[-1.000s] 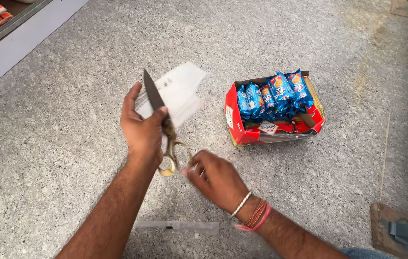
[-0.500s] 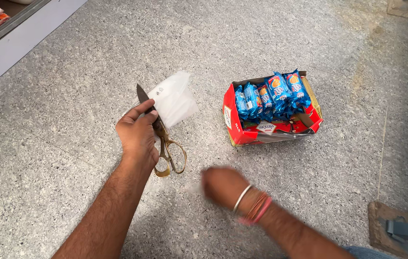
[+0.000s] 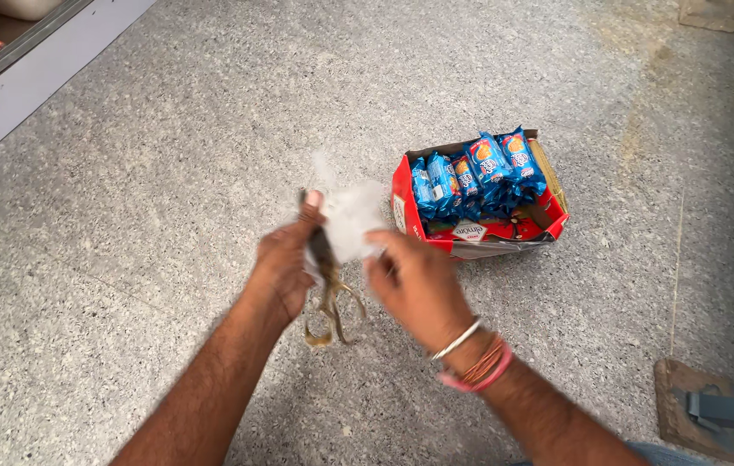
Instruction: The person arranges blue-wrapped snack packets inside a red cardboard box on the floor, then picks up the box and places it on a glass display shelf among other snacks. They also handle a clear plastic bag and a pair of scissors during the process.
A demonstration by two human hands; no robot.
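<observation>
A pair of brass-handled scissors with dark blades [image 3: 326, 285] is gripped around its closed blades by the left hand [image 3: 285, 263], handles hanging toward six o'clock, while a crumpled piece of clear plastic film [image 3: 351, 220] is pinched against it at about one o'clock of that hand by the fingers of the right hand [image 3: 414, 280]. The step in hand is judged to be the gathering of the film off the scissors above the speckled grey stone floor [image 3: 169, 155]. A firmer pinch on the blurred film would be called for before it is drawn away; an opened red cardboard box of blue snack packets [image 3: 479, 185] lies at two o'clock, just beside the hands.
</observation>
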